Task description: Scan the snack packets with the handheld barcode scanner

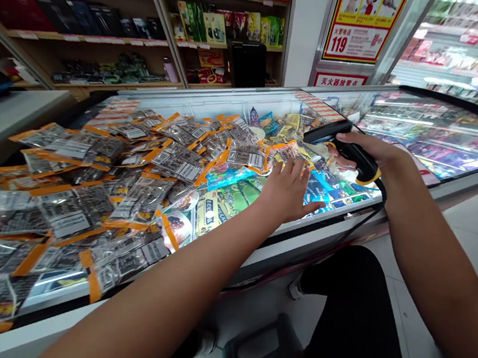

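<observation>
My right hand (364,149) is wrapped round the handle of a black and yellow barcode scanner (339,140), its head aimed left over the freezer's glass lid (347,207). My left hand (288,190) lies flat on the glass, fingers stretched out, fingertips touching the nearest clear packet with orange edges (288,151). Several such packets (133,169) with barcode labels lie spread over the lid to the left. A black cable (369,215) hangs from the scanner.
Colourful frozen goods (224,198) show under the glass. Wooden shelves (118,43) with boxes and bags stand behind. A tall glass-door cooler (457,36) is at the right. A yellow and red poster (367,0) hangs beside it. A dark stool (260,350) stands below.
</observation>
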`<state>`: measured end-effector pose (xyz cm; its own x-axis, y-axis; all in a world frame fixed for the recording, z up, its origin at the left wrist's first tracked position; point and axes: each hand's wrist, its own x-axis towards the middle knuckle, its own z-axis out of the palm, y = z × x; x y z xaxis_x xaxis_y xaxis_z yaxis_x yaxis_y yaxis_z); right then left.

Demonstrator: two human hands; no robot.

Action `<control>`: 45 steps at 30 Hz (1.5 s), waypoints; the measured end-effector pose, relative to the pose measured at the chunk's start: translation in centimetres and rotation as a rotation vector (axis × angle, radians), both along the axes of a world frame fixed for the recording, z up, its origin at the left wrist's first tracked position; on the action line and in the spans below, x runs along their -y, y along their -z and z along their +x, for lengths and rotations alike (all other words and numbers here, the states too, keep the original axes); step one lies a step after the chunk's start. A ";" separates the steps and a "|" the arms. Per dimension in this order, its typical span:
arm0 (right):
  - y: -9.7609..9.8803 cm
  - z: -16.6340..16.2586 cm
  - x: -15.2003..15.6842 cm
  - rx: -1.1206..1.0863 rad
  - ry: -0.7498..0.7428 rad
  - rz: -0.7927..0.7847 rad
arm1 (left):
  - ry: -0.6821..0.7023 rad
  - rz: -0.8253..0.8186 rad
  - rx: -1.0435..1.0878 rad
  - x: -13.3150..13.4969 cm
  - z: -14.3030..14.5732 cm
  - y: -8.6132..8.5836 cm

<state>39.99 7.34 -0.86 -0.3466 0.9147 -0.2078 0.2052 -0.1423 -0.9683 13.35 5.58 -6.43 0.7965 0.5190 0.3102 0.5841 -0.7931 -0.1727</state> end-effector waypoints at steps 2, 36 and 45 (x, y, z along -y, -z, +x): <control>0.1 -0.1 -0.3 0.020 0.008 0.013 | -0.004 -0.001 -0.005 0.0 0.1 0.0; 1.8 2.8 -3.1 0.642 0.952 0.308 | -0.295 0.037 -0.001 -5.7 -3.0 -1.0; 2.3 0.1 -3.2 0.197 0.728 0.135 | -0.459 0.063 0.111 -7.7 -5.7 -1.0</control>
